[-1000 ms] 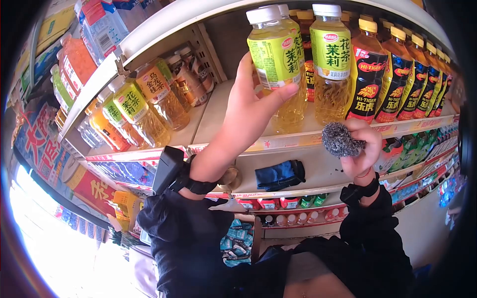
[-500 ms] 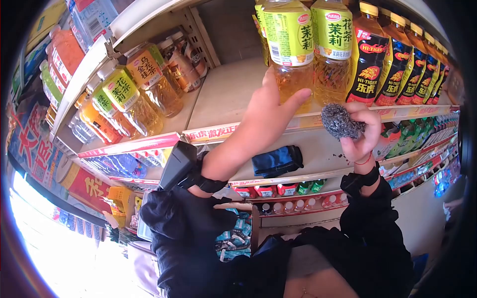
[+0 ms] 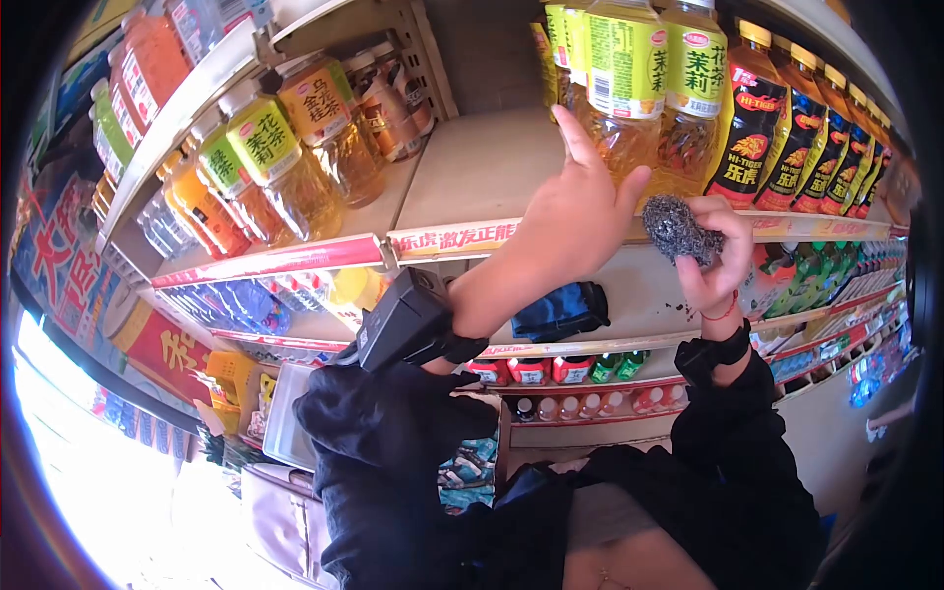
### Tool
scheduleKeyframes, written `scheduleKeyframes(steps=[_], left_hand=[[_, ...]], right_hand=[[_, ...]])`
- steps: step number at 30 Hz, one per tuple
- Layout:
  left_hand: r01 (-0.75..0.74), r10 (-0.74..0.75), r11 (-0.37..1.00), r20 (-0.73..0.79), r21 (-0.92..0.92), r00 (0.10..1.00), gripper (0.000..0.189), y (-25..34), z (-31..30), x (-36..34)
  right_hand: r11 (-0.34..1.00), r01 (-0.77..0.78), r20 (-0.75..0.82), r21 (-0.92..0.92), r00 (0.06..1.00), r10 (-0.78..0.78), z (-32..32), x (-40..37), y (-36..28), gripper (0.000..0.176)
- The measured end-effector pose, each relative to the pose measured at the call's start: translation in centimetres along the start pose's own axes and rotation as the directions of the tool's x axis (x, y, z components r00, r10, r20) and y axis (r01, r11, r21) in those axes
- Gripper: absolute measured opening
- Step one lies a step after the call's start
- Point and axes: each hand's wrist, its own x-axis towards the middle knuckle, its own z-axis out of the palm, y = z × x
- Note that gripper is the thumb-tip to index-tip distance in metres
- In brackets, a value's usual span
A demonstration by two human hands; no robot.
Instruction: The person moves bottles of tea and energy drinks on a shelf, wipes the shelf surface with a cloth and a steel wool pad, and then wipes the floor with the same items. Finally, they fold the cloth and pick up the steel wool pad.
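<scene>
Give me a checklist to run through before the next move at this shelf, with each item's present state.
1. Scourer held in right hand: ok.
2. Left hand open: ok.
3. Left hand off the front green-label bottle: cannot tell, they overlap in view.
4. That bottle's cap on: cannot tell, its top is out of view.
5. Front black-label bottle upright: ok.
6. Lower shelf free of specks: not ok, dark specks show.

The scouring pad [image 3: 678, 230] in the right hand [image 3: 726, 258] is speckled dark grey, the amber bottles [image 3: 623, 84] beyond that grip have yellow-green labels with dark characters, the yellow-capped bottles [image 3: 747, 128] right of it black-red-yellow ones, and the cloth [image 3: 560, 312] below left is dark blue.
</scene>
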Motion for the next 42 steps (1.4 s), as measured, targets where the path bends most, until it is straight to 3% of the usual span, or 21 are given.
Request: scheduleKeyframes(steps=[5,6,7,8,10,12,15,20,22,24,26,28,29,31,32,33,34,35,36,38,42], left_hand=[[-0.097,0.094,0.992,0.050,0.075,0.994,0.085,-1.8,0.2,-0.3],[-0.206,0.240,0.962,-0.202,0.177,0.949,0.080,-2.0,0.9,0.1],[-0.278,0.385,0.915,-0.421,0.294,0.821,0.075,-2.2,1.6,0.4],[-0.286,0.384,0.916,-0.409,0.281,0.828,0.075,-2.5,2.0,1.0],[-0.393,0.533,0.846,-0.559,0.361,0.635,0.070,-2.4,1.8,2.1],[-0.354,0.396,0.917,-0.518,0.183,0.758,0.067,-1.8,1.9,1.8],[-0.436,0.532,0.845,-0.581,0.310,0.616,0.059,-2.7,2.8,2.6],[-0.497,0.502,0.840,-0.657,0.217,0.562,0.062,-4.2,2.6,2.1],[-0.688,0.313,0.686,-0.758,-0.237,0.573,0.062,-3.4,3.5,1.9],[-0.697,0.413,0.681,-0.669,-0.223,0.618,0.063,-2.9,3.0,0.7],[-0.715,0.198,0.642,-0.840,-0.278,0.505,0.057,-1.8,4.1,-0.6],[-0.853,0.128,0.409,-0.905,-0.324,0.405,0.064,-4.4,6.2,-1.4],[-0.854,0.134,0.400,-0.901,-0.332,0.413,0.064,-5.0,6.6,-2.8],[-0.578,0.355,0.628,-0.470,-0.520,0.808,0.070,-6.1,6.9,-7.1],[-0.414,0.382,0.751,-0.172,-0.514,0.908,0.074,-6.5,7.4,-8.3],[-0.108,0.173,0.515,-0.020,-0.850,0.985,0.069,-6.4,10.0,-9.2],[0.205,0.035,0.132,0.211,-0.970,0.977,0.064,-6.7,13.3,-9.9],[-0.147,0.253,0.586,0.007,-0.797,0.967,0.065,-8.8,16.4,-10.2],[-0.501,0.518,0.787,-0.056,-0.360,0.853,0.065,-10.6,18.7,-10.3],[-0.158,0.326,0.837,0.245,-0.524,0.913,0.062,-9.7,19.9,-8.5],[0.057,0.170,0.710,0.250,-0.702,0.953,0.049,-9.0,23.1,-5.3]], right_hand=[[0.996,-0.086,-0.103,0.037,0.991,0.089,0.0,-1.3,-0.7,0.040],[0.990,-0.140,-0.143,0.030,0.979,0.143,-0.1,-1.9,-1.1,0.041],[0.985,-0.170,-0.166,-0.008,0.972,0.166,-0.3,-2.8,-1.6,0.041],[0.982,-0.186,-0.167,-0.021,0.969,0.180,-0.4,-3.2,-2.0,0.041],[0.993,-0.115,-0.104,0.015,0.988,0.116,-0.6,-4.1,-3.2,0.043],[0.987,-0.162,-0.108,-0.017,0.981,0.159,-1.5,-6.3,-4.6,0.042],[0.959,-0.272,-0.024,-0.080,0.962,0.271,-4.1,-9.8,-6.4,0.040],[0.847,-0.456,-0.100,-0.272,0.889,0.446,-8.5,-14.6,-8.9,0.039],[0.759,-0.575,-0.213,-0.306,0.818,0.534,-9.8,-16.3,-9.5,0.038],[0.729,-0.613,-0.261,-0.305,0.790,0.555,-10.6,-16.7,-10.1,0.037],[0.669,-0.669,-0.324,-0.323,0.742,0.586,-11.0,-17.1,-10.6,0.036],[0.657,-0.692,-0.347,-0.299,0.720,0.601,-11.2,-17.3,-10.7,0.036],[0.654,-0.689,-0.346,-0.311,0.724,0.597,-11.3,-17.7,-10.6,0.036],[0.652,-0.714,-0.369,-0.257,0.696,0.616,-11.2,-18.3,-10.4,0.037],[0.650,-0.716,-0.374,-0.255,0.693,0.616,-11.4,-18.5,-10.3,0.037],[0.651,-0.713,-0.378,-0.261,0.696,0.611,-11.6,-18.6,-10.1,0.037],[0.653,-0.710,-0.383,-0.263,0.698,0.605,-11.7,-18.7,-9.9,0.037],[0.656,-0.709,-0.383,-0.257,0.698,0.605,-11.8,-18.7,-9.8,0.037],[0.649,-0.713,-0.385,-0.265,0.695,0.607,-12.1,-18.6,-9.8,0.037],[0.647,-0.712,-0.382,-0.272,0.697,0.607,-12.7,-18.6,-9.5,0.037],[0.650,-0.705,-0.405,-0.282,0.702,0.586,-13.6,-18.7,-9.4,0.037]])
